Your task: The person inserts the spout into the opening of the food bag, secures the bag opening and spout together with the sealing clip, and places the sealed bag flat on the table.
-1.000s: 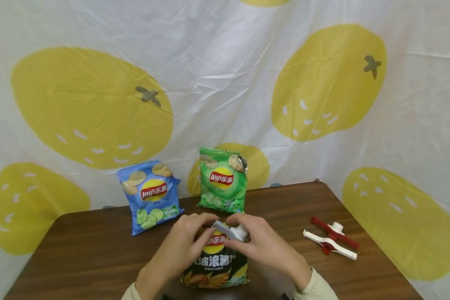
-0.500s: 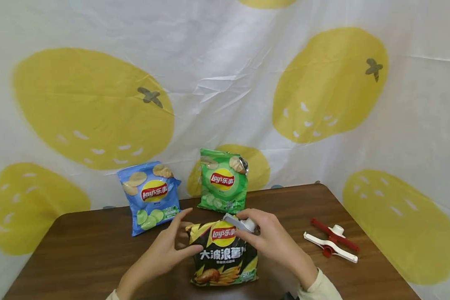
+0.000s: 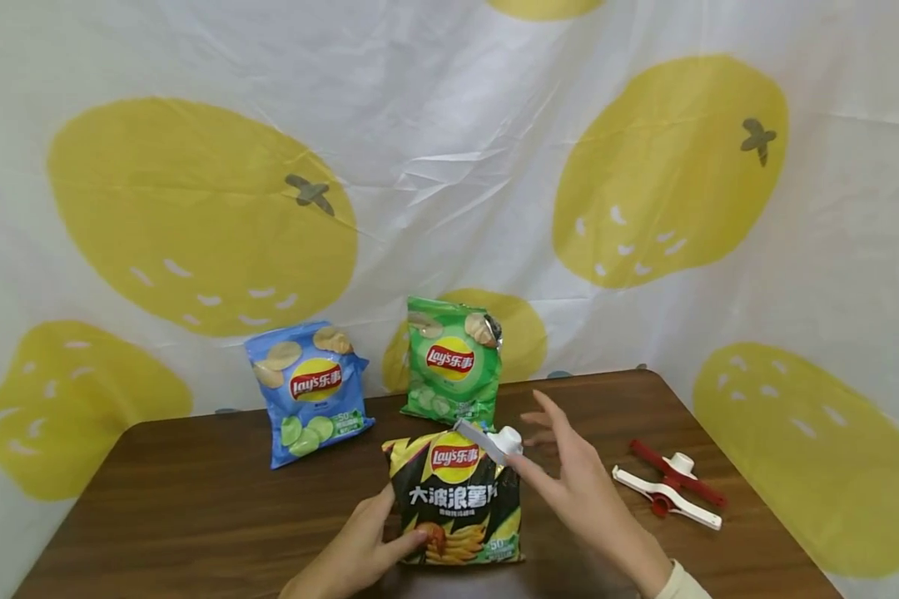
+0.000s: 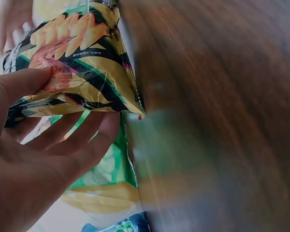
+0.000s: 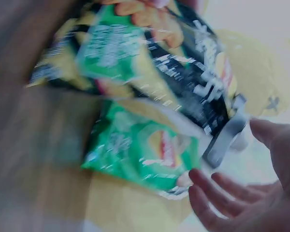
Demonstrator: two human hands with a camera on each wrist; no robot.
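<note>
A black and yellow bag of chips (image 3: 457, 512) stands upright near the table's front, with a grey and white bag clip (image 3: 483, 439) across its top right corner. My left hand (image 3: 355, 537) holds the bag at its lower left edge. In the left wrist view the thumb (image 4: 31, 79) lies on the bag's front, and the other fingers are behind it. My right hand (image 3: 580, 487) is beside the clip with its fingers spread and holds nothing. In the right wrist view, which is blurred, the clip (image 5: 226, 140) hangs on the bag's corner, apart from the fingers.
Behind stand a blue chip bag (image 3: 310, 395) at left and a green one (image 3: 453, 362) at centre. A red clip (image 3: 677, 472) and a white clip (image 3: 667, 497) lie crossed on the brown table (image 3: 195, 499) at right. A patterned curtain (image 3: 449, 125) hangs behind.
My left hand has moved from the bag's top down to its lower left edge and taken hold there. My right hand has let go of the clip and drawn away rightward.
</note>
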